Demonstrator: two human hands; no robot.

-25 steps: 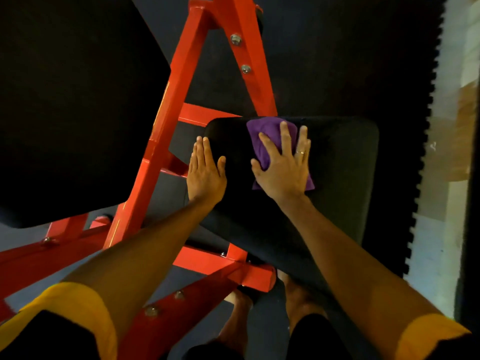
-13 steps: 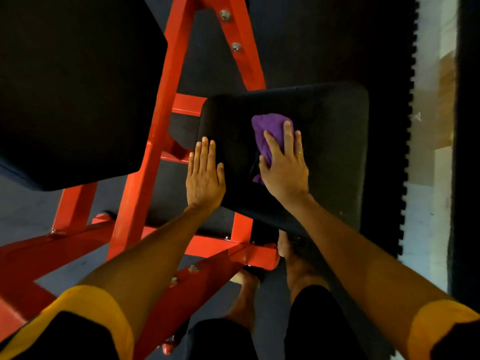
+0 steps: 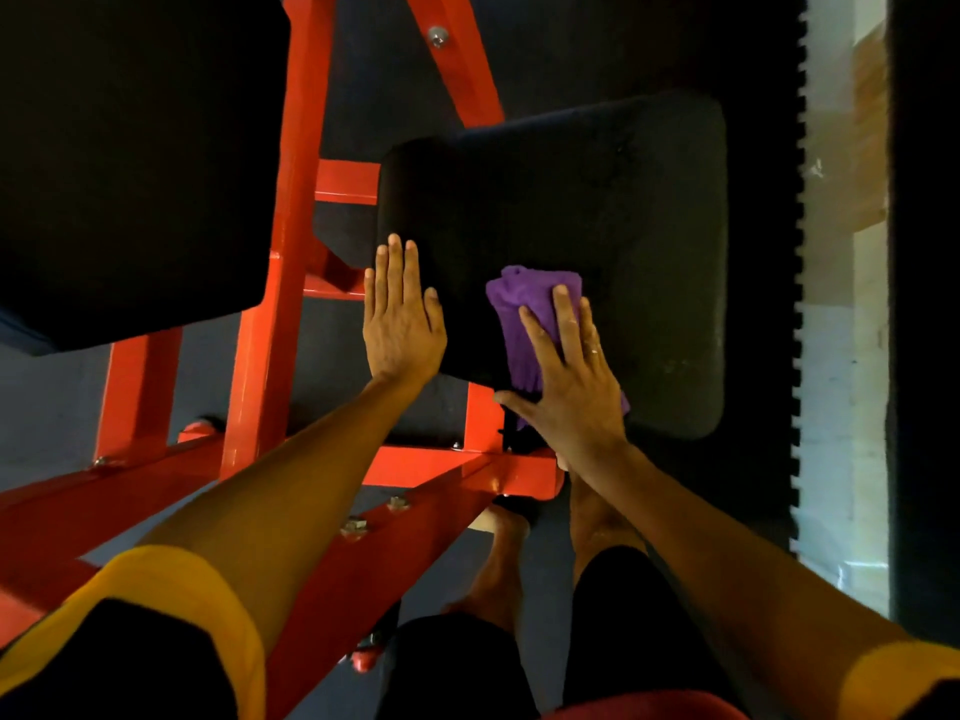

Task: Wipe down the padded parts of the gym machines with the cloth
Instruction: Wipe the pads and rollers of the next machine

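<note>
The cloth (image 3: 537, 309) is plain purple against the matte black seat pad (image 3: 613, 200) at the centre. The bigger pad (image 3: 130, 163) at ten o'clock is the same flat black. The machine frame (image 3: 293, 226) is glossy orange-red, with silver bolts (image 3: 438, 36). The sleeves (image 3: 171, 574) at seven and five o'clock are black with a yellow band at the cuff. The floor mat (image 3: 753, 70) is black, and its edge at three o'clock is cut in a toothed pattern against a pale grey-white floor strip (image 3: 826, 433). At nine o'clock the floor (image 3: 47, 397) is dull blue-grey.
</note>
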